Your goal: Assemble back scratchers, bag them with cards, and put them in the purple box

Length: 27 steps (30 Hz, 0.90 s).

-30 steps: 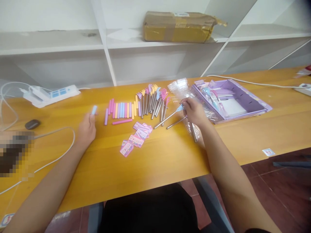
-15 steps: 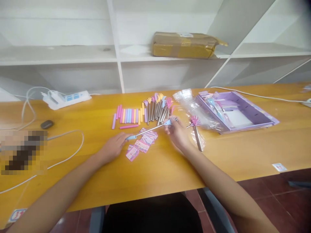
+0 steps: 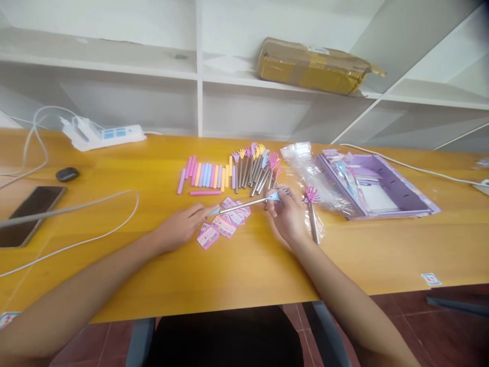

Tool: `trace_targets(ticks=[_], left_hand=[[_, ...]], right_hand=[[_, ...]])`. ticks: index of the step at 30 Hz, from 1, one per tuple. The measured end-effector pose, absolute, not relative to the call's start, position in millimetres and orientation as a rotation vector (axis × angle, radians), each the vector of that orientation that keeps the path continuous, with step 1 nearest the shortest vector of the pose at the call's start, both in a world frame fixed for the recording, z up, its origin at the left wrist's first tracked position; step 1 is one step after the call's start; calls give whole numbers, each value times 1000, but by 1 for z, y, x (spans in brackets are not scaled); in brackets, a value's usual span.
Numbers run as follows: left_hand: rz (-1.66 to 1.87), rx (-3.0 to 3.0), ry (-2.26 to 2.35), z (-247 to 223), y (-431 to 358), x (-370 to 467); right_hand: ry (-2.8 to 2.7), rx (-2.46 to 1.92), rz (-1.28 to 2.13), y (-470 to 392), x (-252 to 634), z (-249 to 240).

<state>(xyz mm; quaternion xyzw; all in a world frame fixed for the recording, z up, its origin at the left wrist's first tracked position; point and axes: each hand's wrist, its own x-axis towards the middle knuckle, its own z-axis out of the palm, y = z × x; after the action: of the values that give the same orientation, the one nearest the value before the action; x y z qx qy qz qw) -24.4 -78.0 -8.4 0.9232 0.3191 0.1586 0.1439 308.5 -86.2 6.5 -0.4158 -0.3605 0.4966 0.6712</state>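
A telescopic back scratcher (image 3: 244, 205) with a light blue handle and a blue hand-shaped head is held slightly slanted over the table. My left hand (image 3: 185, 224) grips its handle, the fingers covering most of it. At the other end my right hand (image 3: 287, 211) is closed around the head, whose claws are partly hidden. Below the rod lie several pink printed cards (image 3: 223, 227), overlapping. Behind are a row of coloured handle sleeves (image 3: 208, 175) and a pile of metal rods with hand-shaped heads (image 3: 254, 165). A pink-headed back scratcher (image 3: 313, 216) lies on clear plastic, right of my right hand.
A purple box (image 3: 397, 173) with papers and packaged items stands at the right, beside crumpled clear bags (image 3: 317, 176). At the left are a power strip (image 3: 107, 136), a phone (image 3: 32, 214), a small black case (image 3: 67, 174) and white cables. A taped carton (image 3: 313, 66) sits on the shelf.
My hands have come a little closer together along the back scratcher, and my left fingers cover more of its handle. The camera view has shifted and tilted slightly.
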Motion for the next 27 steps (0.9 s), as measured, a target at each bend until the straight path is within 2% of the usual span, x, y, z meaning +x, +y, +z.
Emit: trace_targets(ticks=[27], left_hand=[[468,2573,934,1,-81,-22]], right_hand=[[-740,-896,1191,-82,309,2]])
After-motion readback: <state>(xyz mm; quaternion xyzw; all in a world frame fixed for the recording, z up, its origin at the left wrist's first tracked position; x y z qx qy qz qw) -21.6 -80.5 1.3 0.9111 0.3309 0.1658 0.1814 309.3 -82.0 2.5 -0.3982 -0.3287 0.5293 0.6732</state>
